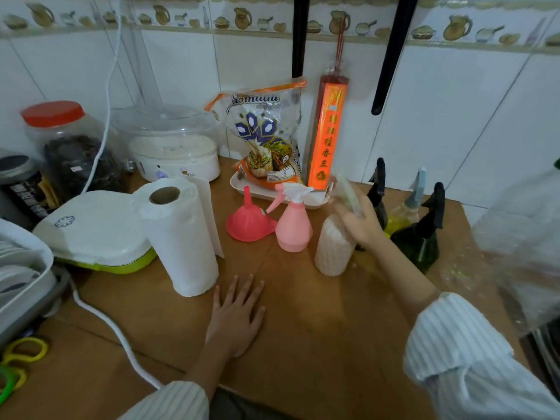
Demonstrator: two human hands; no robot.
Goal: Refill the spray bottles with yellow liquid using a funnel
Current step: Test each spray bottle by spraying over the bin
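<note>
My left hand [235, 313] lies flat on the bench [318, 344] near its front edge, fingers straight and spread, holding nothing. My right hand [359, 221] is out toward the back right of the bench, fingers curled round a pale sprayer head [348, 192] above the white ribbed bottle [333, 247]. That head is blurred, so I can't say whether it is seated on the neck or lifted clear.

The pink funnel [248, 221] sits upside down mid-bench, its rim touching the pink spray bottle [294, 221] just beside it. Behind my right hand stand three more sprayers: a yellow-filled bottle [401, 213] with a grey-blue head, a dark green bottle [419, 244] with a black trigger, and a black one [377, 189] mostly hidden. A big clear container [521, 237] looms at the right edge, too blurred to read; it may be the supply.

I judge this the opening step: getting the head off so the funnel can go in. The risks from here come from crowding. My right wrist is close against the green and yellow bottles, and a sideways pull could tip either. The ribbed bottle is tall and unbraced, since my left hand isn't steadying it, so twisting the head may spin or topple it. A dip tube swung loose could drip on the wood.
</note>
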